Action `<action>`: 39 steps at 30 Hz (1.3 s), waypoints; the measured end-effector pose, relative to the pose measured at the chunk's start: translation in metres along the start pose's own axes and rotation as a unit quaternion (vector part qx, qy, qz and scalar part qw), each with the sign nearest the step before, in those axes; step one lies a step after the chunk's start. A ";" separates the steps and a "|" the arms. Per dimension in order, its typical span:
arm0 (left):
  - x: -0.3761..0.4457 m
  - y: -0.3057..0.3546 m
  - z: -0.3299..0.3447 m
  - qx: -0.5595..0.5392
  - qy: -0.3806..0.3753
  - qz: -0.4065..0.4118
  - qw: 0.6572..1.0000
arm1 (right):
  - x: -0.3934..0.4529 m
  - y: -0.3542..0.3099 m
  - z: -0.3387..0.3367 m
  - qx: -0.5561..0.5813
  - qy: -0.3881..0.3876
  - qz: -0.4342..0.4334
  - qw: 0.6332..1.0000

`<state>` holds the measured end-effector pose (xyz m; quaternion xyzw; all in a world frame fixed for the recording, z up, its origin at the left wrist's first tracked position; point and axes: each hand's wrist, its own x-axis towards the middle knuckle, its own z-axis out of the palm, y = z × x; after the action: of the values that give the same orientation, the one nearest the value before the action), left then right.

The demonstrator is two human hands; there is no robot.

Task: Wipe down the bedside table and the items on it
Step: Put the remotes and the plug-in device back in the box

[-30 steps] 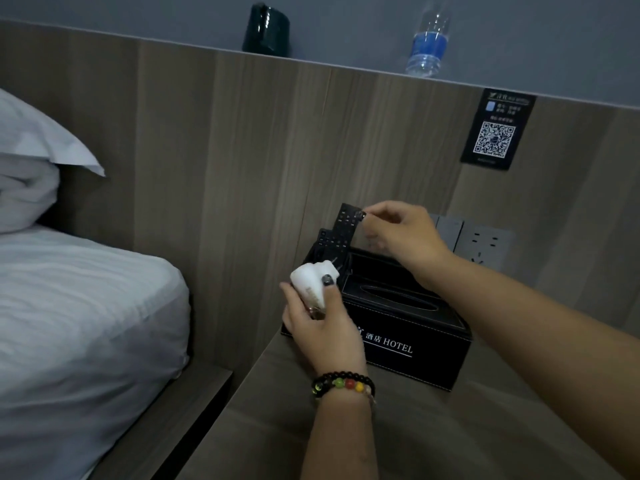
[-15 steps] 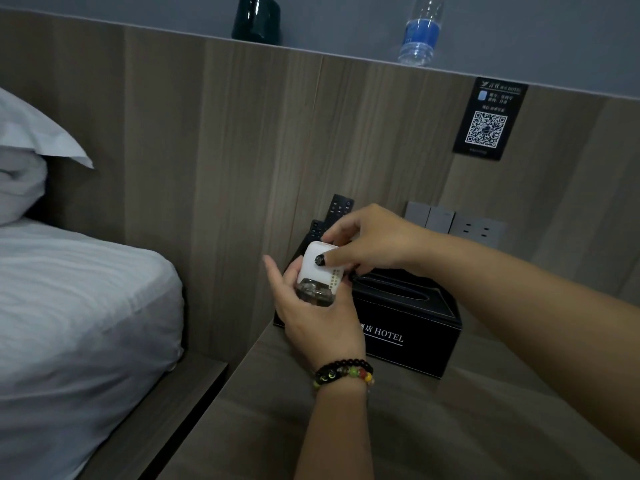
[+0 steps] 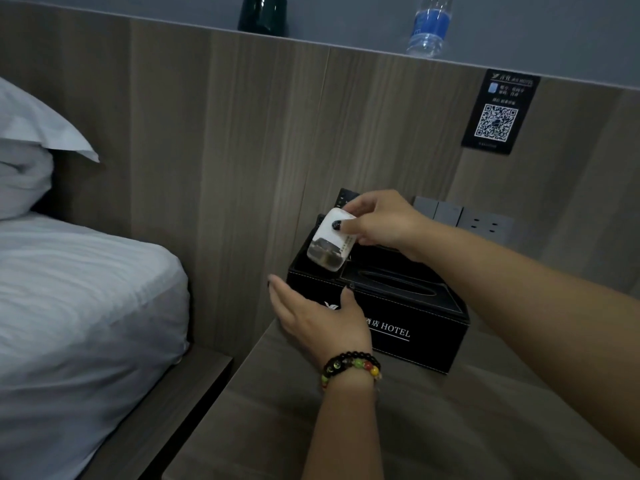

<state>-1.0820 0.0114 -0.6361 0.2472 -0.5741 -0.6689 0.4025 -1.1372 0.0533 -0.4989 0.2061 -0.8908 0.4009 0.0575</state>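
Fingers of the right hand (image 3: 375, 220) pinch a small white bottle (image 3: 330, 240) with a clear lower part, tilted, just above the left end of the black tissue box (image 3: 415, 317), over the open side compartment there. That box, lettered "HOTEL" on its front, stands on the bedside table (image 3: 381, 427) against the wooden headboard panel (image 3: 259, 150). A dark remote control (image 3: 345, 198) pokes up from behind the box's left end, mostly hidden by the right hand. In front of the box, at its left front corner, the left hand (image 3: 313, 315) hovers with fingers straight and slightly spread, holding nothing; whether its thumb touches the box's top edge I cannot tell. A beaded bracelet (image 3: 349, 367) circles that wrist. Right of the box on the panel sit grey wall switches and sockets (image 3: 464, 218), and higher up a black QR-code sign (image 3: 498, 112). On the ledge above the box stand a dark mug (image 3: 263, 13) and a water bottle (image 3: 429, 26). Left of the box lie the white bed (image 3: 79, 306) and pillow (image 3: 31, 140).
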 end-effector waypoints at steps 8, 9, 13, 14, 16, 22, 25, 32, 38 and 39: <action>0.001 -0.004 0.003 0.063 -0.110 -0.046 0.991 | 0.009 0.014 0.029 -0.072 0.054 -0.078 0.993; 0.002 -0.005 0.004 0.065 -0.116 -0.048 0.990 | 0.009 0.015 0.032 -0.088 0.041 -0.082 0.992; 0.003 -0.008 0.006 0.084 -0.133 -0.061 0.986 | 0.009 0.023 0.047 -0.135 0.011 -0.095 0.986; 0.003 -0.008 0.006 0.088 -0.134 -0.060 0.985 | 0.009 0.025 0.049 -0.137 0.014 -0.098 0.986; 0.004 -0.008 0.005 0.094 -0.135 -0.057 0.985 | 0.010 0.026 0.053 -0.140 0.022 -0.107 0.984; 0.003 -0.007 0.005 0.124 -0.142 -0.048 0.981 | 0.007 0.031 0.054 -0.148 0.028 -0.131 0.980; 0.000 -0.005 0.004 0.127 -0.148 -0.045 0.980 | 0.002 0.030 0.053 -0.143 0.016 -0.142 0.979; -0.001 -0.006 0.004 0.148 -0.151 -0.041 0.977 | -0.006 0.030 0.046 -0.145 0.008 -0.141 0.979; -0.006 0.001 0.007 0.150 -0.122 -0.039 0.980 | -0.045 0.035 0.005 -0.132 0.030 -0.109 0.985; -0.008 0.004 0.007 0.148 -0.114 -0.045 0.981 | -0.058 0.037 -0.007 -0.124 0.029 -0.099 0.987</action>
<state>-1.0820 0.0217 -0.6313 0.2514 -0.6969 -0.6182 0.2625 -1.0999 0.0989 -0.5358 0.2730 -0.9067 0.2850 0.1484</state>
